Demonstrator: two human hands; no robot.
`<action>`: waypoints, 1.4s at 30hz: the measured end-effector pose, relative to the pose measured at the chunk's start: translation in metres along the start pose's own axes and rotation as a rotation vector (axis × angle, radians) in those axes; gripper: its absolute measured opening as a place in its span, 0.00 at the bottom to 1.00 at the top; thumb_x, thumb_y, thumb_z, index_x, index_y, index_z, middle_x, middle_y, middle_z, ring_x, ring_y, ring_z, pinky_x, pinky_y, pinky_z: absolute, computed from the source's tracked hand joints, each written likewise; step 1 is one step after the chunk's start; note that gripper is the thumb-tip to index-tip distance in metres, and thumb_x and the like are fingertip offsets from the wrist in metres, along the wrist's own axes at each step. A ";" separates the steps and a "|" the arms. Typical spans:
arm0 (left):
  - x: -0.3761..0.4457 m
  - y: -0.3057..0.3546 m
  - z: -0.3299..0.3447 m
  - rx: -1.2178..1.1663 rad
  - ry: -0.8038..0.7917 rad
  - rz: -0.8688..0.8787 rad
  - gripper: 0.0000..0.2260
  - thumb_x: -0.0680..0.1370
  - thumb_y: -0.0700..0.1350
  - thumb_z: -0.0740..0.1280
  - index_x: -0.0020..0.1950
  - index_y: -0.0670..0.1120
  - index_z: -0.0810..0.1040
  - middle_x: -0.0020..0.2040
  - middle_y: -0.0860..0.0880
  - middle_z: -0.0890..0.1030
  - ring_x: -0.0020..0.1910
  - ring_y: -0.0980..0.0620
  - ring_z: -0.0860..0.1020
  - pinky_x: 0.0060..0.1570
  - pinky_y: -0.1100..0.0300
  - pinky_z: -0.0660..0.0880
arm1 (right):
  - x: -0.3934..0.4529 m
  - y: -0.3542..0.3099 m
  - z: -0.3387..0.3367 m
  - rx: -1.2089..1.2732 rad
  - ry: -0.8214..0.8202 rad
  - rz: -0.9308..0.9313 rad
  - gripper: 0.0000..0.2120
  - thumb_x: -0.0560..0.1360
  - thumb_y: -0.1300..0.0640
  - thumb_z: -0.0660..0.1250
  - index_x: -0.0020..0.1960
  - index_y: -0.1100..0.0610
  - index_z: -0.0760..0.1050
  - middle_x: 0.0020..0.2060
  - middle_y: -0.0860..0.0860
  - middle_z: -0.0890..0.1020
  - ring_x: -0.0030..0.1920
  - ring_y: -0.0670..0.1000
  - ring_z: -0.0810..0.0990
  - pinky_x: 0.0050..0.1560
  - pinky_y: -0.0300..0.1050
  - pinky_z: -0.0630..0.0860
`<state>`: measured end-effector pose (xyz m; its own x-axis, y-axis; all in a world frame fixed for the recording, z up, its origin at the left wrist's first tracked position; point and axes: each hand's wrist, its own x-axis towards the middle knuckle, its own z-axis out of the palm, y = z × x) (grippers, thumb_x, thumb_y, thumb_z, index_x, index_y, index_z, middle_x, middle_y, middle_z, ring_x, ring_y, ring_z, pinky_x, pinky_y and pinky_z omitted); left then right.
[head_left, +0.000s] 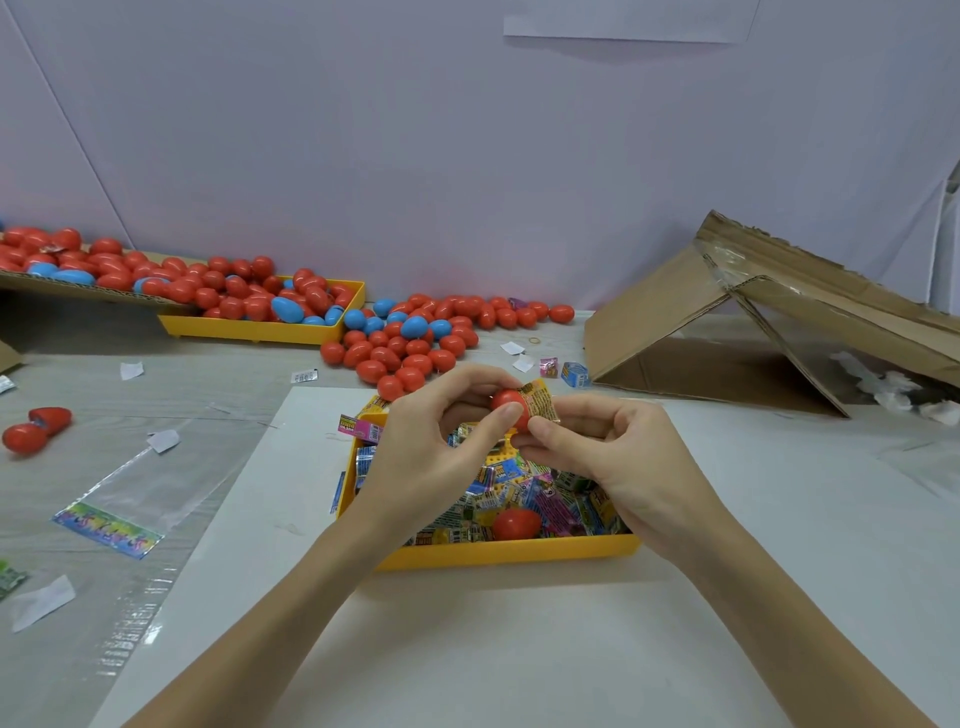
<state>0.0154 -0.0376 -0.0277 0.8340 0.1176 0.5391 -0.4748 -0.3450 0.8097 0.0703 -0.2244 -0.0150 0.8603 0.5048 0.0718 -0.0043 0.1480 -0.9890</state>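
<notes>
My left hand (441, 441) grips a red plastic egg half (508, 404) between thumb and fingers above a yellow tray (509, 552). My right hand (608, 447) pinches a small printed orange packet (540, 400) that touches the egg half's open side. The tray holds several colourful packets (519, 493) and another red egg half (517, 524) near its front wall. Both hands meet over the tray's far part.
A heap of red and blue eggs (410, 343) lies behind the tray, and more fill a second yellow tray (260, 327) and a cardboard flat at back left. A collapsed cardboard box (753, 322) stands at right. An open red egg (36, 428) and clear bags lie left.
</notes>
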 end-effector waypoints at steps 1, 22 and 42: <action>0.000 0.001 0.001 -0.002 0.005 0.007 0.09 0.80 0.40 0.71 0.60 0.45 0.82 0.51 0.51 0.85 0.54 0.50 0.84 0.53 0.62 0.80 | -0.001 0.000 0.001 0.013 0.005 0.001 0.16 0.73 0.60 0.76 0.59 0.64 0.84 0.51 0.60 0.88 0.53 0.59 0.88 0.54 0.46 0.84; 0.000 0.004 -0.002 0.401 -0.080 0.254 0.24 0.76 0.44 0.76 0.71 0.42 0.77 0.60 0.51 0.82 0.54 0.59 0.82 0.57 0.64 0.79 | -0.005 -0.009 0.009 0.264 -0.074 0.281 0.14 0.75 0.54 0.76 0.55 0.63 0.86 0.55 0.61 0.86 0.58 0.56 0.86 0.53 0.41 0.83; -0.002 0.005 -0.006 0.578 -0.161 0.318 0.22 0.76 0.39 0.75 0.71 0.43 0.79 0.40 0.47 0.86 0.35 0.57 0.75 0.42 0.71 0.75 | -0.004 -0.009 0.009 0.386 -0.076 0.398 0.19 0.76 0.55 0.74 0.59 0.69 0.81 0.55 0.66 0.85 0.57 0.60 0.86 0.52 0.46 0.84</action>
<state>0.0098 -0.0338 -0.0235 0.7311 -0.1963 0.6534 -0.5146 -0.7874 0.3393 0.0627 -0.2200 -0.0051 0.7152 0.6430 -0.2739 -0.5199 0.2275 -0.8234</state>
